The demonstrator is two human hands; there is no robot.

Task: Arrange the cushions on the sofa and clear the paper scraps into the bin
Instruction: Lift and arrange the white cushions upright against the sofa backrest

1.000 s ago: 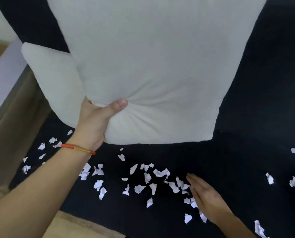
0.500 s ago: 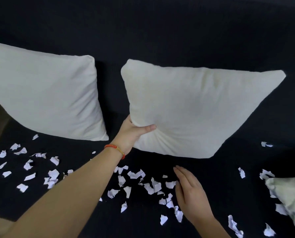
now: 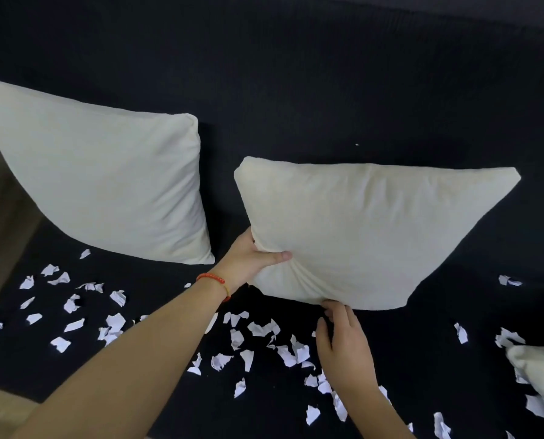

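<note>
Gripping cushion [image 3: 375, 236] upright, long axis sideways, left hand [image 3: 248, 264]

left cushion [image 3: 100, 185]: cut by left edge | third cushion [image 3: 543, 372]: cut by right edge

The left hand [image 3: 251, 258] grips the lower left corner of a cream cushion [image 3: 368, 236], with the thumb pressed on its front so the fabric makes folds there. A red bracelet [image 3: 215, 280] is on this wrist. The right hand [image 3: 343, 343] touches the bottom edge of the same cushion with its fingertips [image 3: 331, 307]. A second cream cushion [image 3: 106, 188] leans on the back of the black sofa [image 3: 296, 90], to the left, apart from the first one. Many white paper scraps [image 3: 258, 340] lie on the seat. At the right edge, part of a third cushion [image 3: 543, 372] is seen.
</note>
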